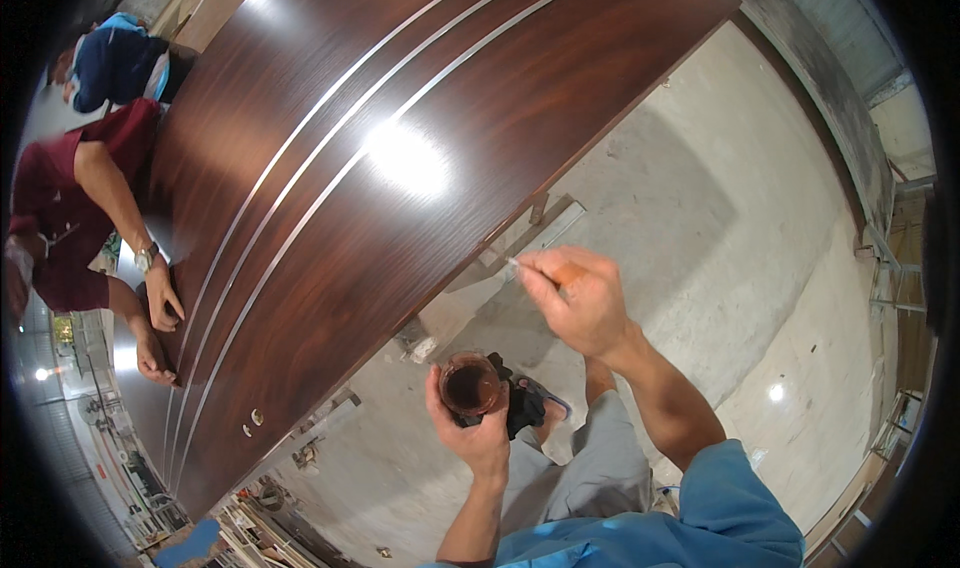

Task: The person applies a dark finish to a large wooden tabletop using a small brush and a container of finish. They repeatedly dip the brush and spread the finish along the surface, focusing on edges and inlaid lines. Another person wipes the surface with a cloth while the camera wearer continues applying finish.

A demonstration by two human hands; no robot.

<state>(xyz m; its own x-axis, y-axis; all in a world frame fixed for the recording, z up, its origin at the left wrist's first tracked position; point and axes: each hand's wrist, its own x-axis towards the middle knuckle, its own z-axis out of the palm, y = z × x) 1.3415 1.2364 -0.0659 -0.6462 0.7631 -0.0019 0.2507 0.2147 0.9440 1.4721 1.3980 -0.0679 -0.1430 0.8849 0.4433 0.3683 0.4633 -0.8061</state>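
My left hand [478, 443] is wrapped round a small clear cup of dark brown liquid [470, 384], held upright in front of my body. My right hand [580, 298] is closed on a small brush with an orange handle [568, 274]; its pale end points toward the panel's near edge, and I cannot tell whether it touches. Beside both hands stretches a large dark brown wood-grain door panel [440, 218] with three thin silver strips along its length. Two small holes [252, 422] sit near its lower left end.
Across the panel, a person in a maroon shirt [95, 183] rests both hands at its far left edge. Behind stands another person in dark blue [120, 63]. Wood strips [265, 528] lie at lower left. A long board [820, 78] runs along the right, above the concrete floor [690, 208].
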